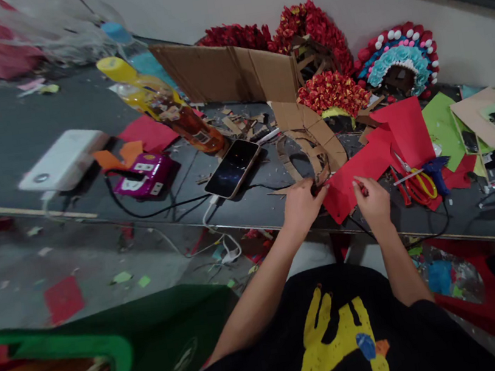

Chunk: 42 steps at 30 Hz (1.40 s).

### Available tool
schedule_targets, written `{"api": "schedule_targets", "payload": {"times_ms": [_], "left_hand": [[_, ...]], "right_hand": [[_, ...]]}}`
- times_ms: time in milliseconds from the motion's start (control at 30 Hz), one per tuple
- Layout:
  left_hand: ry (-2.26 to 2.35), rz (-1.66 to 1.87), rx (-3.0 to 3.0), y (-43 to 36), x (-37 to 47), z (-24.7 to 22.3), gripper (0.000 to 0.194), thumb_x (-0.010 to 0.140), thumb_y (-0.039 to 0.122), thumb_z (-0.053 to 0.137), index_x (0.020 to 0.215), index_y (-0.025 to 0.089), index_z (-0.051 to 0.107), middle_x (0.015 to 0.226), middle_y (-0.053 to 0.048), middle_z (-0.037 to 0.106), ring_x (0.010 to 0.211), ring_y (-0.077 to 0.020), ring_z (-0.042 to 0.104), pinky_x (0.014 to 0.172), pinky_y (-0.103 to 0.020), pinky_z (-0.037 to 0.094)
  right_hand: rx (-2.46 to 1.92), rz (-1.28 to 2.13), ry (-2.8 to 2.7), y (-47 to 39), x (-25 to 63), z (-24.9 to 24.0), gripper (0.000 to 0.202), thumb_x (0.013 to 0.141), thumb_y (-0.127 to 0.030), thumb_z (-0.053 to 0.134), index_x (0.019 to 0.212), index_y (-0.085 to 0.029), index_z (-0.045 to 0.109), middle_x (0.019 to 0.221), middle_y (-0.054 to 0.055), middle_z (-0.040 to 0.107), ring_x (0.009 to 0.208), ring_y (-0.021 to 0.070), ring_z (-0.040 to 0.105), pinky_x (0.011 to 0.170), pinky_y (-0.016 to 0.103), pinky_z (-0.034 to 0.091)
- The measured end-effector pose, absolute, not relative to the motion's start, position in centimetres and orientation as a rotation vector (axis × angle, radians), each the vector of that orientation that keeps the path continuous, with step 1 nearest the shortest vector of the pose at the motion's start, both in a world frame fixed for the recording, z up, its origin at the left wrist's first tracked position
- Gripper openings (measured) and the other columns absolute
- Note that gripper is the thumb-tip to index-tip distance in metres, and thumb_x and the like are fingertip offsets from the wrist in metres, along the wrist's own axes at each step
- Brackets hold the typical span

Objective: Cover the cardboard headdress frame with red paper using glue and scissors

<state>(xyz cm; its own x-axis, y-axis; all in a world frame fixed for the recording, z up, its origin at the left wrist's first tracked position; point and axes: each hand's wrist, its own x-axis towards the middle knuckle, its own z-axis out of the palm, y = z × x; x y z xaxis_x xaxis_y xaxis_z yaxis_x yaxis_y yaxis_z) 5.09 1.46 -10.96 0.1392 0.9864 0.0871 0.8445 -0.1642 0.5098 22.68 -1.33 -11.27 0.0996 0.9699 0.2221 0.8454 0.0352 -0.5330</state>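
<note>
My left hand (301, 203) is closed at the near edge of the table, its fingertips pinched beside a red paper sheet (352, 180) and a curved cardboard piece (313, 130). What it pinches is small and dark, too unclear to name. On the right side of the red sheet, my right hand (373, 198) has its fingers curled together around something small and reddish that I cannot make out. Scissors with red and yellow handles (421, 185) and a blue glue gun (436, 170) lie right of my right hand.
A phone (233, 169) with a cable, a tilted bottle (173, 113), a purple power strip (147, 175) and a white power bank (64, 160) are on the left. Behind stand a cardboard panel (232, 74) and a decorated headpiece (400, 59). A green bin (171, 331) is lower left.
</note>
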Motion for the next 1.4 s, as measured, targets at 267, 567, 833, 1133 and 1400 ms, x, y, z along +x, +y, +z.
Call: {"api": "schedule_targets", "payload": {"times_ms": [267,567,833,1133,1400], "left_hand": [[1.798,0.536,2.061,2.1,6.0,-10.5,0.029,0.085,0.038,0.052,0.084,0.013,0.066,0.085,-0.014,0.069,0.084,-0.0256,0.065,0.075,-0.032,0.047],[1.834,0.466,2.064,2.5,6.2,-10.4,0.025,0.083,0.034,0.054,0.080,0.013,0.067,0.082,-0.014,0.069,0.081,-0.0248,0.065,0.072,-0.031,0.046],[1.833,0.393,2.048,2.6,6.3,-10.0,0.027,0.084,0.031,0.053,0.086,0.010,0.068,0.087,-0.015,0.070,0.085,-0.0255,0.066,0.075,-0.031,0.046],[1.830,0.415,2.037,2.6,6.2,-10.5,0.025,0.084,0.030,0.052,0.086,0.010,0.068,0.087,-0.015,0.070,0.086,-0.0257,0.066,0.075,-0.031,0.045],[1.813,0.444,2.036,2.8,6.2,-10.7,0.026,0.084,0.031,0.052,0.080,0.010,0.068,0.083,-0.016,0.070,0.082,-0.0263,0.066,0.072,-0.032,0.045]], "right_hand": [[-1.858,0.284,-2.149,0.5,21.1,-12.1,0.046,0.083,-0.012,0.040,0.126,-0.016,0.056,0.102,0.012,0.058,0.096,0.0231,0.052,0.086,0.033,0.044],[-1.902,0.260,-2.161,0.5,20.8,-12.6,0.051,0.081,-0.009,0.039,0.130,-0.017,0.053,0.103,0.013,0.054,0.093,0.0252,0.047,0.083,0.035,0.042],[-1.949,0.257,-2.179,0.4,20.3,-12.3,0.051,0.082,-0.010,0.041,0.131,-0.017,0.050,0.104,0.013,0.052,0.093,0.0236,0.045,0.082,0.034,0.039],[-1.981,0.268,-2.200,0.5,20.1,-12.0,0.050,0.084,-0.011,0.040,0.133,-0.018,0.049,0.104,0.013,0.052,0.093,0.0243,0.045,0.080,0.035,0.039],[-1.992,0.286,-2.197,0.6,19.8,-11.8,0.051,0.084,-0.012,0.040,0.134,-0.017,0.048,0.104,0.014,0.053,0.095,0.0257,0.047,0.081,0.036,0.041]]}}
